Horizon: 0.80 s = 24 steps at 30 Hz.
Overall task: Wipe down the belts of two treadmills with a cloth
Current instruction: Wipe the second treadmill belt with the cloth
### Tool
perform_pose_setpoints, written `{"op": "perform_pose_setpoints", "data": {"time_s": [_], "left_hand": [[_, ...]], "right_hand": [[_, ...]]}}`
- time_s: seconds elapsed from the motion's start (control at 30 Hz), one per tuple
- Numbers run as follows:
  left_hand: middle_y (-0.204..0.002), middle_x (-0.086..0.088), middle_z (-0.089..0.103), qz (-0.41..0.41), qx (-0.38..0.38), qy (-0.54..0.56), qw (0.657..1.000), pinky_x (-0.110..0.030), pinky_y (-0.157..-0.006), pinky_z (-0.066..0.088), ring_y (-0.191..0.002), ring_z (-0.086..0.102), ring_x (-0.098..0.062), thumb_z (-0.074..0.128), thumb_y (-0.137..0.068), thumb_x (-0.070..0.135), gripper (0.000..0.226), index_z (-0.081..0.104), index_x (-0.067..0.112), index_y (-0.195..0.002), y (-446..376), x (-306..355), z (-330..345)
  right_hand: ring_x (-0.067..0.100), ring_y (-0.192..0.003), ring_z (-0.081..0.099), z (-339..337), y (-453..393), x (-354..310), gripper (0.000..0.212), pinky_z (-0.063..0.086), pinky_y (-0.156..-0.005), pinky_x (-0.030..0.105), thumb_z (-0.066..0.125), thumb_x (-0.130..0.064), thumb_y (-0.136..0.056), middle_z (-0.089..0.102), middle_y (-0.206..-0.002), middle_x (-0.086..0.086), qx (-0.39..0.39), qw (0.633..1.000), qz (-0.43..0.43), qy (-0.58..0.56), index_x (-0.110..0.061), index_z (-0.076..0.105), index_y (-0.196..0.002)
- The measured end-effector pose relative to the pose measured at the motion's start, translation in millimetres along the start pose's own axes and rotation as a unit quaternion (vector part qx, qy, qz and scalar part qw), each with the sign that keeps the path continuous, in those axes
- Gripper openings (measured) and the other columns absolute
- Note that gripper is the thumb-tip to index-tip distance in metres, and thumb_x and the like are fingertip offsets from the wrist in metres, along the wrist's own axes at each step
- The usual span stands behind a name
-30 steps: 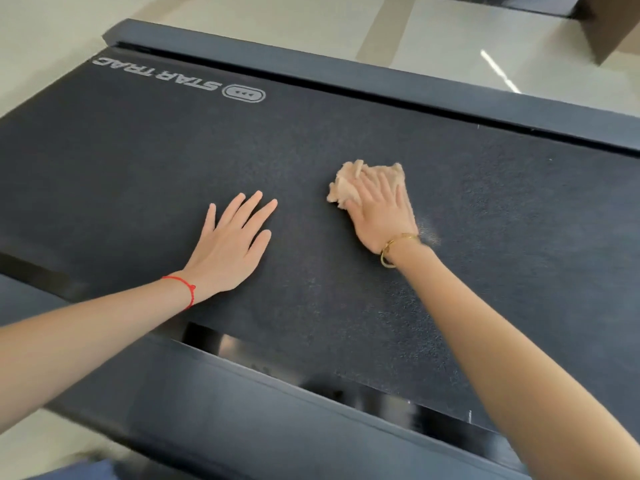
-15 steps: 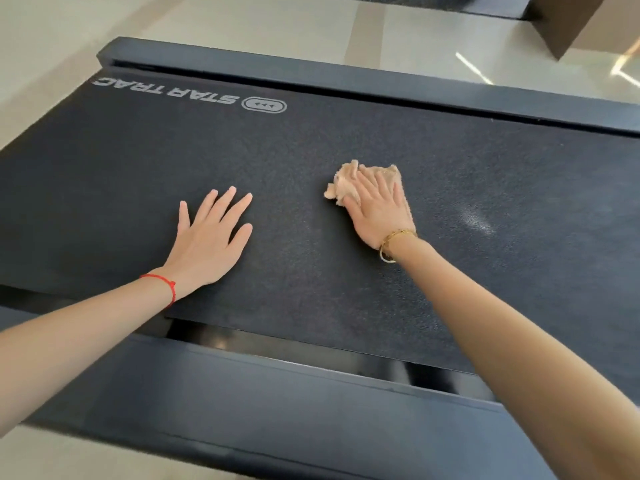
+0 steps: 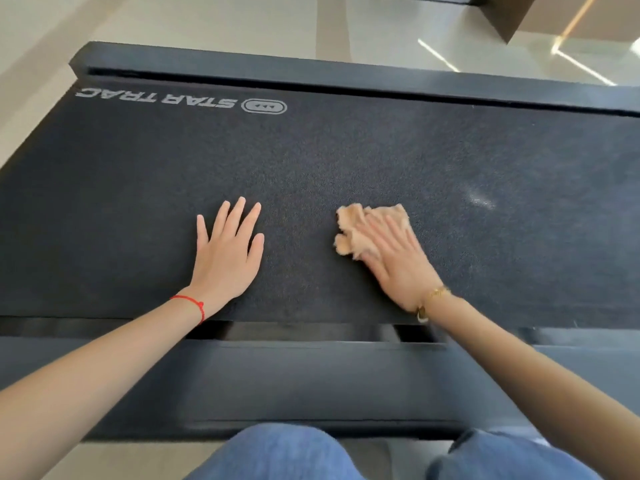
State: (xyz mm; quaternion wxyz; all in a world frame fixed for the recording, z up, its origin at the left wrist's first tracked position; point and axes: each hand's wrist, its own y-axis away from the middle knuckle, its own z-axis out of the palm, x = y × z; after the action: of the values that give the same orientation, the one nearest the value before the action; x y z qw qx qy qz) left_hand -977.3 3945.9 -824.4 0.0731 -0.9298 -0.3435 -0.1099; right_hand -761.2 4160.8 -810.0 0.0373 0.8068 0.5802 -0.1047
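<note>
Belt logo (image 3: 180, 100): white lettering printed at the far left of the belt (image 3: 381, 157), upside down from this view.
Left hand (image 3: 227, 258): palm flat on the belt, fingers straight and slightly spread; red string bracelet (image 3: 190, 303) on the wrist.
Cloth (image 3: 360, 223): tan, crumpled, on the belt right of centre, toward the near edge.
Right hand (image 3: 398, 265): on top of the cloth, fingers straight and slightly spread (outline blurred); gold bracelet (image 3: 433, 299) on the wrist.
Near rail (image 3: 311, 379): dark, running along the near edge of the belt.

One belt (image 3: 346, 161), one cloth (image 3: 360, 223), two hands, left (image 3: 227, 258) and right (image 3: 398, 268), two bracelets, red (image 3: 194, 303) and gold (image 3: 431, 299), two knees (image 3: 284, 452).
</note>
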Motion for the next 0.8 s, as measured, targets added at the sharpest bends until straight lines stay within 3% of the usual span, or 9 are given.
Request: {"op": "perform_pose_setpoints", "data": {"time_s": [0.1, 0.27, 0.33, 0.53, 0.6, 0.73, 0.8], "left_hand": [[-0.167, -0.001, 0.011, 0.017, -0.008, 0.003, 1.000, -0.056, -0.122, 0.000, -0.154, 0.001, -0.021, 0.025, -0.105, 0.038, 0.056, 0.016, 0.025, -0.159, 4.6, -3.9, -4.5], [-0.166, -0.001, 0.015, 0.030, -0.015, -0.011, 0.999, -0.061, -0.120, 0.005, -0.154, 0.006, -0.023, 0.031, -0.104, 0.038, 0.056, 0.020, 0.026, -0.158, 14.2, -22.9, -12.4], [-0.166, -0.002, 0.017, 0.029, -0.010, -0.017, 0.999, -0.063, -0.119, 0.007, -0.153, 0.009, -0.025, 0.033, -0.104, 0.038, 0.056, 0.022, 0.026, -0.158, 17.0, -31.2, -13.8], [-0.166, -0.001, 0.013, -0.016, 0.001, -0.012, 1.000, -0.061, -0.120, 0.003, -0.154, 0.003, -0.023, 0.028, -0.104, 0.038, 0.057, 0.018, 0.027, -0.158, 11.9, -54.2, -15.3], [-0.166, -0.001, 0.012, -0.046, 0.006, -0.008, 0.999, -0.061, -0.119, 0.002, -0.154, 0.003, -0.024, 0.028, -0.104, 0.039, 0.057, 0.017, 0.027, -0.158, 7.5, -64.7, -17.9], [-0.166, -0.003, 0.013, -0.097, 0.015, -0.006, 0.995, -0.063, -0.119, 0.002, -0.153, 0.003, -0.026, 0.029, -0.104, 0.038, 0.056, 0.018, 0.026, -0.158, 1.5, -87.7, -23.7], [-0.166, -0.003, 0.013, -0.120, 0.019, -0.009, 0.993, -0.063, -0.118, 0.002, -0.153, 0.003, -0.026, 0.029, -0.104, 0.037, 0.056, 0.018, 0.026, -0.158, -1.2, -97.0, -27.3]], "right_hand": [[0.017, -0.151, 0.002, 0.2, -9.1, -11.1, 0.058, 0.001, -0.121, 0.046, 0.013, -0.050, -0.099, 0.007, -0.163, -0.010, 0.005, 0.995, 0.100, 0.013, -0.034, 0.015, -0.154], [0.020, -0.151, 0.006, 12.2, 3.2, -83.8, 0.059, 0.004, -0.121, 0.049, 0.017, -0.048, -0.102, 0.014, -0.162, -0.005, -0.042, 0.998, -0.051, 0.013, -0.024, 0.020, -0.155], [0.019, -0.151, 0.000, 19.5, 7.1, -103.1, 0.057, -0.004, -0.121, 0.045, 0.020, -0.048, -0.102, 0.011, -0.163, -0.008, -0.062, 0.995, -0.081, 0.000, -0.027, 0.021, -0.154], [0.016, -0.151, -0.005, 16.4, -16.5, -85.2, 0.055, -0.007, -0.122, 0.038, 0.021, -0.046, -0.104, 0.006, -0.163, -0.010, -0.072, 0.987, -0.146, 0.003, -0.028, 0.015, -0.155], [0.019, -0.151, -0.002, 17.4, -50.2, -72.1, 0.057, -0.003, -0.122, 0.043, 0.019, -0.045, -0.104, 0.008, -0.163, -0.005, -0.058, 0.991, -0.122, 0.012, -0.023, 0.013, -0.156], [0.018, -0.150, -0.002, 16.1, -130.8, -66.6, 0.055, -0.008, -0.121, 0.042, 0.022, -0.040, -0.105, 0.009, -0.163, -0.003, -0.042, 0.999, 0.009, 0.021, -0.023, 0.009, -0.156], [0.023, -0.148, 0.009, 19.8, -156.9, -85.1, 0.056, -0.003, -0.120, 0.047, 0.019, -0.042, -0.104, 0.019, -0.161, -0.002, -0.028, 0.999, 0.019, 0.037, -0.021, 0.014, -0.156]]}}
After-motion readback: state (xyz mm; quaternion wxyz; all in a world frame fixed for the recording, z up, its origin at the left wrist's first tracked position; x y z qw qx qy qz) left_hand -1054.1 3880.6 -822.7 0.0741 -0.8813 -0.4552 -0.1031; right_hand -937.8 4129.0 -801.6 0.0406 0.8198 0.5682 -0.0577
